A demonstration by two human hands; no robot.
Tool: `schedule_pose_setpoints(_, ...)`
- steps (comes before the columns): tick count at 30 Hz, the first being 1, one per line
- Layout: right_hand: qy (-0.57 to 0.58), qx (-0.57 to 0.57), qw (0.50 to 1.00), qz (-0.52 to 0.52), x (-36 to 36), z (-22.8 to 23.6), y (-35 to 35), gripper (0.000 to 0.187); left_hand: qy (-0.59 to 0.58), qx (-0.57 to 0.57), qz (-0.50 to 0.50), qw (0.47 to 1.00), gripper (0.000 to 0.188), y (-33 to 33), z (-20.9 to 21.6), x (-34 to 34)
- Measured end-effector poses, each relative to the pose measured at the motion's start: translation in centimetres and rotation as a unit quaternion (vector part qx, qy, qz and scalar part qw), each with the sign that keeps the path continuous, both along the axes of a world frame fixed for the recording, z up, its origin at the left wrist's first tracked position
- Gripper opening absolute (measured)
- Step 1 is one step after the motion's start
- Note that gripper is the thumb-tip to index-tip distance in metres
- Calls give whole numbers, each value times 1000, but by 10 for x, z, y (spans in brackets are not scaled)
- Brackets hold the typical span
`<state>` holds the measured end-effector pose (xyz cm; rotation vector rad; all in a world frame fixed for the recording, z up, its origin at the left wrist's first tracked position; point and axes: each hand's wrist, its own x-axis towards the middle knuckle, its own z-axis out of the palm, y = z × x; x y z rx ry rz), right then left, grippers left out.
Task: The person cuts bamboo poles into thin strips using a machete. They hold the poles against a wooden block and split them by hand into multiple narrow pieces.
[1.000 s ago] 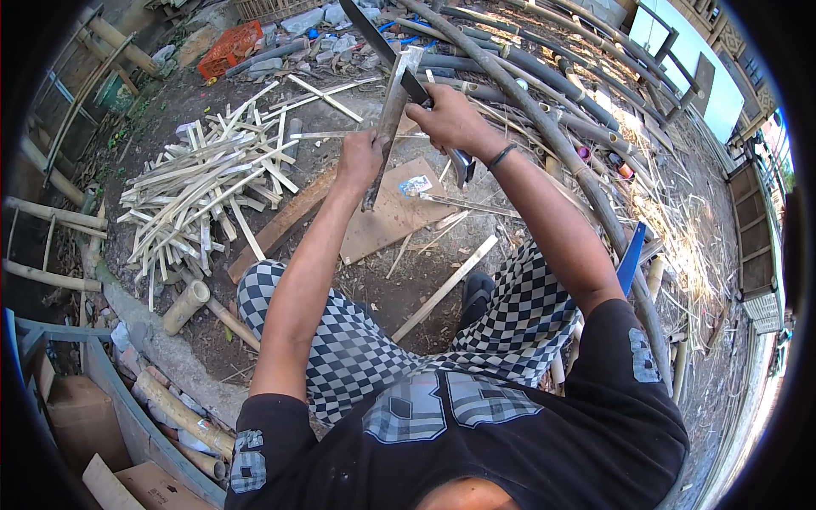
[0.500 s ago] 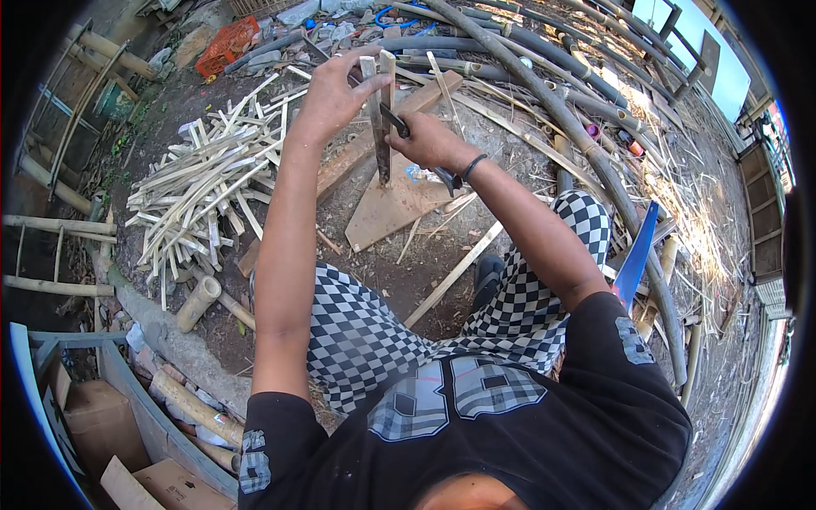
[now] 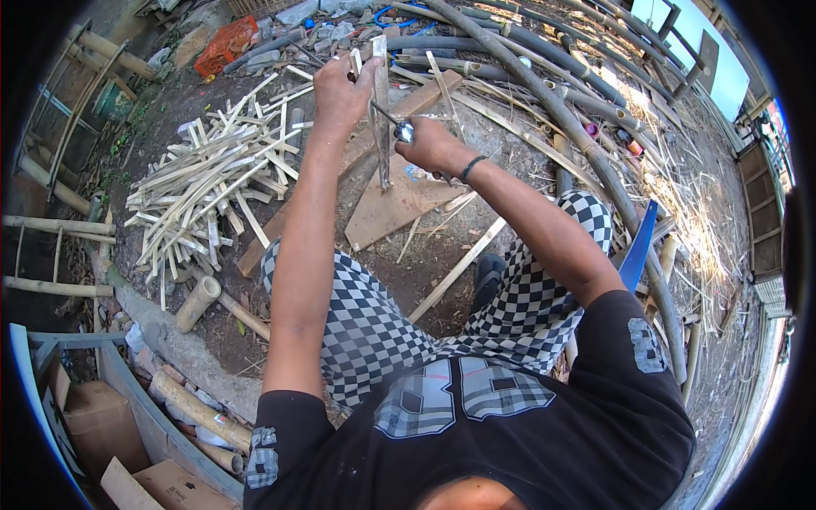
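Note:
A split bamboo strip [image 3: 382, 127] stands nearly upright, its lower end on a flat wooden board [image 3: 399, 212] on the ground. My left hand [image 3: 340, 98] is closed near its top, with a pale strip end showing between the fingers and thumb. My right hand [image 3: 433, 146] grips the handle of a machete [image 3: 383, 111], whose thin dark blade slants up to the left across the strip. The blade passes behind my left hand, and its far end shows beyond the knuckles. My right fingers hide most of the handle.
A heap of split bamboo sticks [image 3: 204, 187] lies to the left. A thick timber [image 3: 353, 161] runs under the board. Long poles [image 3: 544, 85] cross the far right, and a blue saw blade [image 3: 639, 246] rests near my right elbow. An orange crate [image 3: 226, 47] stands far left.
The machete blade has turned to show its thin edge. My left hand has shifted slightly right and down, and the two strip tops are held differently. My left knee has moved outward.

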<state>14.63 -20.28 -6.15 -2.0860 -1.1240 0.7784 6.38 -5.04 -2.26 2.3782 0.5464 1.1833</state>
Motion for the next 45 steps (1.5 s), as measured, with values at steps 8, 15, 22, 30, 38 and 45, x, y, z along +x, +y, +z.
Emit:
schedule_pose_setpoints(8, 8, 36, 999, 29, 29, -29, 10, 30, 35, -51, -11, 998, 42, 7, -4, 13)
schedule_pose_setpoints(15, -56, 19, 998, 20, 16, -12, 16, 28, 40, -4, 3, 999, 38, 27, -6, 4)
schedule_pose_setpoints(22, -283, 123, 951, 24, 26, -44, 33, 33, -55, 59, -5, 997, 32, 33, -11, 9)
schedule_pose_setpoints(30, -28, 73, 990, 115, 12, -10, 21, 26, 12, -31, -56, 998, 24, 44, -8, -17)
schedule_pose_setpoints(38, 79, -176, 978, 74, 32, -129, 18, 20, -2, -4, -82, 997, 32, 41, -20, -8)
schedule_pose_setpoints(45, -133, -123, 980, 79, 31, -134, 18, 25, 22, 73, -78, 994, 31, 12, -6, -9)
